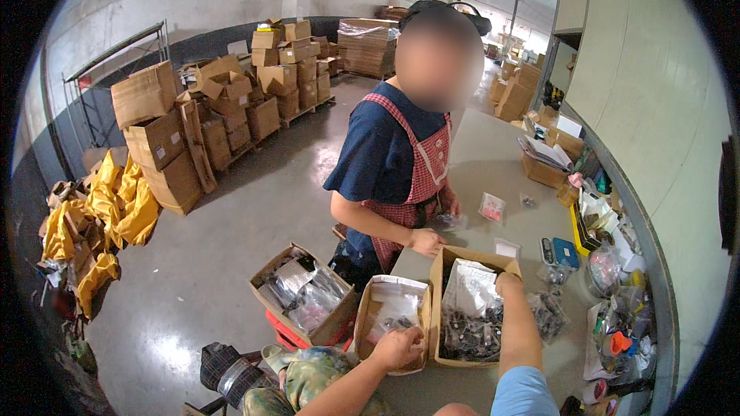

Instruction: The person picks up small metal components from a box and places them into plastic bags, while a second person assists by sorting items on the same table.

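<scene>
My left hand point(398, 349) is over the near end of a small cardboard box point(358, 322), its fingers curled together. What they grip is too small to make out. Clear plastic bags point(390, 322) and white paper lie in that box. To its right stands a larger cardboard box point(437, 304) holding many small black parts point(470, 333) and a crumpled white sheet point(472, 286). My right hand point(509, 286) reaches over this box's right wall near the far corner; its fingers are mostly hidden.
Across the table corner stands a co-worker point(385, 162) in a checked apron, a hand by the larger box. A third box of bags point(301, 293) sits on a red stool point(287, 330). Bagged black parts point(549, 316), a blue scale point(565, 253) and clutter point(617, 339) lie right.
</scene>
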Motion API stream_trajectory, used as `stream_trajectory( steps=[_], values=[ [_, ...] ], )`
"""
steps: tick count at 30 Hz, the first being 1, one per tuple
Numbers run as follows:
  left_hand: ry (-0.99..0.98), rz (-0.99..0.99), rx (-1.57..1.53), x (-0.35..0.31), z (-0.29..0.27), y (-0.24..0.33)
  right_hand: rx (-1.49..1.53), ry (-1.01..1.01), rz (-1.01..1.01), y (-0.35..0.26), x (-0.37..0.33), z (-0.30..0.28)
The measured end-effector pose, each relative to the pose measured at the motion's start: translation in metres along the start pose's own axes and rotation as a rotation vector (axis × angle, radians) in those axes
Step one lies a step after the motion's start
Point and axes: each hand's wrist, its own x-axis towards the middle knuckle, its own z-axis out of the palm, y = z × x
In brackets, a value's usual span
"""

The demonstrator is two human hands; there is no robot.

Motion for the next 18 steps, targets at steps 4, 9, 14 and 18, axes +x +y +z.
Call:
stream_trajectory(
  steps=[4,9,14,18],
  values=[
    [-0.084,-0.049,0.076,0.004,-0.029,0.046,-0.079,0.122,-0.006,0.000,-0.003,-0.003],
    [0.193,0.241,0.569,0.014,0.075,-0.095,0.064,0.264,0.001,-0.022,-0.003,0.005],
    [0.075,0.219,0.316,0.030,0.076,-0.078,0.265,0.692,-0.217,0.016,-0.023,0.002],
    [0.000,0.201,0.154,0.026,0.063,-0.074,0.900,0.608,-0.436,0.001,-0.074,-0.019]
  ],
)
